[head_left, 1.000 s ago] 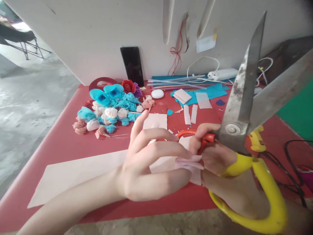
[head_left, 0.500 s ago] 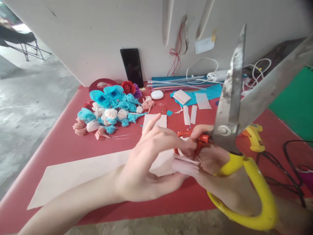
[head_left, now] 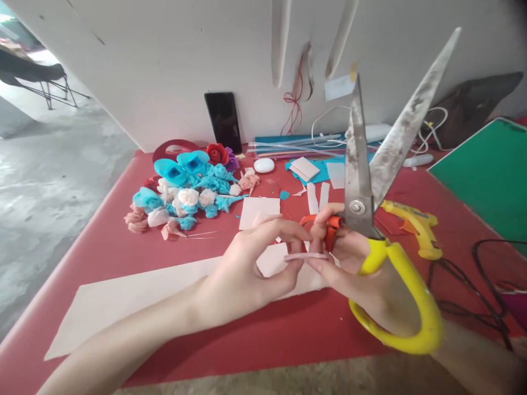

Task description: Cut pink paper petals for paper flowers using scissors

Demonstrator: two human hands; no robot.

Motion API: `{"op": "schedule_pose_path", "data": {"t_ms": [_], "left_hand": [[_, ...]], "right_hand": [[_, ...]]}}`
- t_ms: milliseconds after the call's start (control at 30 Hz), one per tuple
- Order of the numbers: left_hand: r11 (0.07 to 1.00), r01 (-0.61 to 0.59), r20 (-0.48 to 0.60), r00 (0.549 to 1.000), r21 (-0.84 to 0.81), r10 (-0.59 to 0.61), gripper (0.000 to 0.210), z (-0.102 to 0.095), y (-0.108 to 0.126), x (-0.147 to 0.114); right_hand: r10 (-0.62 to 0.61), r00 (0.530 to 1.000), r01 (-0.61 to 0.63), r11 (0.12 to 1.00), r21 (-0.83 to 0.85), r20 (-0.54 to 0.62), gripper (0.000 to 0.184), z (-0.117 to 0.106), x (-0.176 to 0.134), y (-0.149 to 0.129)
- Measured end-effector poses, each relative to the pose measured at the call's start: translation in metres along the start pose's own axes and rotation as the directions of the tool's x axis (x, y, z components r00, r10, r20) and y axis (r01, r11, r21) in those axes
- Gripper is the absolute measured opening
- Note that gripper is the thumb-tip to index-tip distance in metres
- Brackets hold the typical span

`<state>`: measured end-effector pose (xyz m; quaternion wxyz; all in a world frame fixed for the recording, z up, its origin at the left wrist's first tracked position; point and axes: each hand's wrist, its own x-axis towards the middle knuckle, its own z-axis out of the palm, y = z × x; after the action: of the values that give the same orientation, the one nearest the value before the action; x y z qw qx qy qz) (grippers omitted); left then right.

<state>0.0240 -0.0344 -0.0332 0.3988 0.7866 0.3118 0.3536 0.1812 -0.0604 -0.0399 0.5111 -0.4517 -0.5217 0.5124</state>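
My left hand (head_left: 251, 269) pinches one end of a thin, pale pink folded strip of paper (head_left: 307, 256), seen nearly edge-on. The other end is between the thumb and fingers of my right hand (head_left: 354, 269). That hand also carries a large pair of scissors (head_left: 357, 211), its blades spread and pointing up. One yellow handle loop hangs around the hand; an orange part shows at the fingers. Below and behind my hands, a long pale pink paper sheet (head_left: 135, 291) lies on the red table (head_left: 230, 345).
Blue, white, pink and red paper flowers (head_left: 189, 186) are heaped at the back left. A phone (head_left: 223, 122) leans on the wall. Cut paper pieces (head_left: 260, 213) lie mid-table. A yellow glue gun (head_left: 420, 227) with black cable and a green board (head_left: 486, 175) are at the right.
The pink paper has turned from showing its layered face to nearly edge-on and risen slightly. The scissors have swung left with my right hand. My left hand's raised finger has come down.
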Motion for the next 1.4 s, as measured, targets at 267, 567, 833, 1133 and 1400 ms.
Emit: {"op": "schedule_pose_path", "data": {"t_ms": [267, 567, 833, 1133, 1400], "left_hand": [[0.91, 0.119, -0.278, 0.929, -0.398, -0.243, 0.01, -0.011, -0.023, 0.012], [0.832, 0.049, -0.386, 0.87, -0.552, -0.307, 0.01, -0.017, -0.03, 0.017], [0.773, 0.173, -0.216, 0.903, -0.611, -0.372, 0.012, -0.01, -0.046, 0.019], [0.9, 0.274, -0.071, 0.947, -0.339, -0.315, 0.014, 0.002, -0.05, 0.017], [0.983, 0.157, -0.06, 0.987, 0.098, -0.151, 0.017, 0.002, -0.052, 0.017]], "right_hand": [[0.104, 0.988, -0.046, 0.91, -0.412, 0.118, 0.012, -0.036, 0.026, -0.012], [0.461, 0.811, 0.132, 0.457, -0.88, 0.361, 0.023, -0.06, 0.025, 0.005], [0.651, 0.633, 0.312, 0.281, -0.907, 0.419, 0.031, -0.059, 0.019, 0.008], [0.242, 0.914, 0.05, 0.73, -0.681, 0.327, 0.033, -0.043, 0.038, 0.006], [0.116, 0.943, 0.073, 0.841, -0.537, 0.31, 0.01, -0.036, 0.05, 0.023]]}}
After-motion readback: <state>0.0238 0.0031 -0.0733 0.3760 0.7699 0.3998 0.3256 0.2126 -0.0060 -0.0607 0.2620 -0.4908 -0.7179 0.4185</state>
